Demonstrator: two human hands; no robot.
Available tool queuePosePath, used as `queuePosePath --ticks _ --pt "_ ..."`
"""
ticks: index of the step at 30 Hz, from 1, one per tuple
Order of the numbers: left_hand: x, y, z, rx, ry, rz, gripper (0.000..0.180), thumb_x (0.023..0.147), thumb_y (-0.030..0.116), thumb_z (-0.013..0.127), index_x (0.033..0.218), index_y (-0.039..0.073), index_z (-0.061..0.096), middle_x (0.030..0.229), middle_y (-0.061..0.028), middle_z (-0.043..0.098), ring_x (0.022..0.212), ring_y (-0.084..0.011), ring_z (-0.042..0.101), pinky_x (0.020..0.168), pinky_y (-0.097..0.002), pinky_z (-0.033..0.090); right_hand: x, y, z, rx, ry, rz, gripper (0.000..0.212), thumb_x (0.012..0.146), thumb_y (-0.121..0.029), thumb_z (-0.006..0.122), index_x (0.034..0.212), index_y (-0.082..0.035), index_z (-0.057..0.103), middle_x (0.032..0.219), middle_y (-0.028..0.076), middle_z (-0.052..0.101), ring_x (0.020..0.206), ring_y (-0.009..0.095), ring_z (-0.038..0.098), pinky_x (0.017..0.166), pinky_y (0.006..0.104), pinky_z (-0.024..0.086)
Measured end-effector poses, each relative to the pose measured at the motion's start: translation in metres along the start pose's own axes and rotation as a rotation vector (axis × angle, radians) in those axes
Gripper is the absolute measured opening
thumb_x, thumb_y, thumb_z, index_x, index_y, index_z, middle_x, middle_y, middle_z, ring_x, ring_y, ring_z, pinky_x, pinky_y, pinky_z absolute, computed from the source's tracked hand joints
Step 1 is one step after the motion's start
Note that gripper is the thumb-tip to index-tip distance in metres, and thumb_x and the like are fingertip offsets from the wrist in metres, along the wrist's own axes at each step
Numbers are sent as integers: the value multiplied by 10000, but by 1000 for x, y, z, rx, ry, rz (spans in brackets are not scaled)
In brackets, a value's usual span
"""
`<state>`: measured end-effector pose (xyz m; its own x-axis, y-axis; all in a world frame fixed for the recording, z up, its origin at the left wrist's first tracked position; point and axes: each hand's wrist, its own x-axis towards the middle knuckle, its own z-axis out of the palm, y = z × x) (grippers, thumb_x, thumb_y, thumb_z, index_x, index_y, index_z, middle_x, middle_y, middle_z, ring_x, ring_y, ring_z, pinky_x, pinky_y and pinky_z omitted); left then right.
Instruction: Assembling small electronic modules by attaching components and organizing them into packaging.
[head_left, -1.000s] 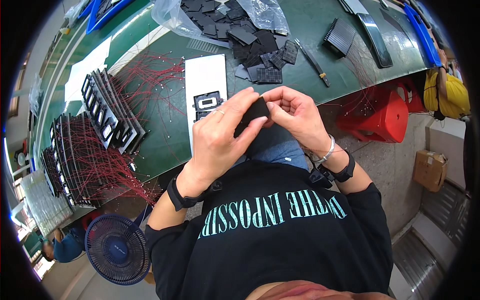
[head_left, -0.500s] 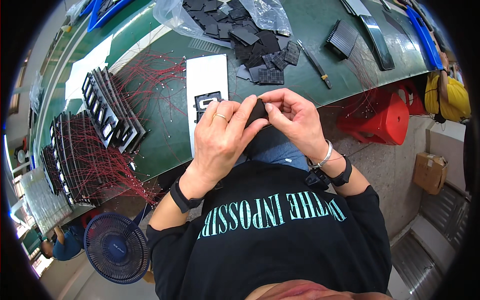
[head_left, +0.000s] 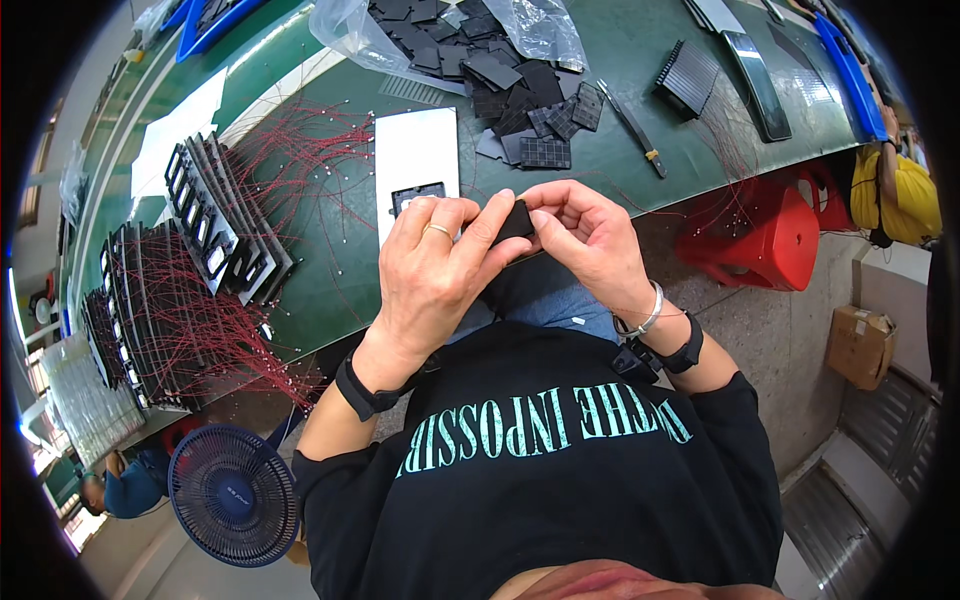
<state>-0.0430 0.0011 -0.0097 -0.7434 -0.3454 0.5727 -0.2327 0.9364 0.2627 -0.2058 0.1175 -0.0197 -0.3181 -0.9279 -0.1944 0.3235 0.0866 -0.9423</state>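
Observation:
Between both hands, at the table's front edge, is a small flat black plastic piece point(head_left: 515, 222). My left hand point(head_left: 435, 265) pinches it from the left, thumb below and fingers above. The fingertips of my right hand point(head_left: 590, 240) are closed on its right edge. Partly behind my left hand, a black plastic frame point(head_left: 418, 193) lies on a white board point(head_left: 417, 150). Beyond the hands is a loose heap of flat black pieces point(head_left: 520, 110), some with a grid pattern, spilling from a clear plastic bag point(head_left: 350, 40).
Stacked black panels point(head_left: 220, 220) with tangled red wires point(head_left: 230, 345) fill the table's left. Tweezers point(head_left: 632, 130), a finned black block point(head_left: 687, 80) and a phone point(head_left: 757, 85) lie at right. A red stool point(head_left: 755, 240) stands beside the table; a fan point(head_left: 233, 495) is lower left.
The black piece has tilted so that more of its flat face shows. My left hand has shifted slightly, and the fingers of both hands stay on the piece.

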Motion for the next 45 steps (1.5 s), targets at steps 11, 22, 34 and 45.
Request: queuePosePath --ticks 11,22,34,45 --pt "-1 -3 -1 2 46 47 467 752 277 833 1170 105 715 931 -24 580 787 -210 556 653 -344 494 1 -2 3 28 -16 -6 220 1004 -43 585 1204 43 609 1035 37 648 910 65 622 831 233 564" --pt "-3 -8 4 11 51 95 461 789 300 814 1178 78 704 941 -35 577 776 -211 547 643 -333 488 4 5 0 32 -30 -11 230 1005 -58 603 1212 41 610 1040 43 653 918 70 627 826 242 575" --pt "-7 -6 2 29 37 92 462 797 309 808 1176 68 704 952 -41 581 795 -220 557 665 -351 491 3 4 3 29 -35 -3 234 1004 -61 608 1215 40 612 1024 35 645 900 64 621 821 236 569" --pt "-4 4 2 183 118 97 423 805 321 798 1164 112 720 1067 -43 607 904 -223 578 762 -353 496 5 0 0 15 -96 -4 222 985 -44 640 1188 38 601 1037 38 641 941 76 629 839 233 556"
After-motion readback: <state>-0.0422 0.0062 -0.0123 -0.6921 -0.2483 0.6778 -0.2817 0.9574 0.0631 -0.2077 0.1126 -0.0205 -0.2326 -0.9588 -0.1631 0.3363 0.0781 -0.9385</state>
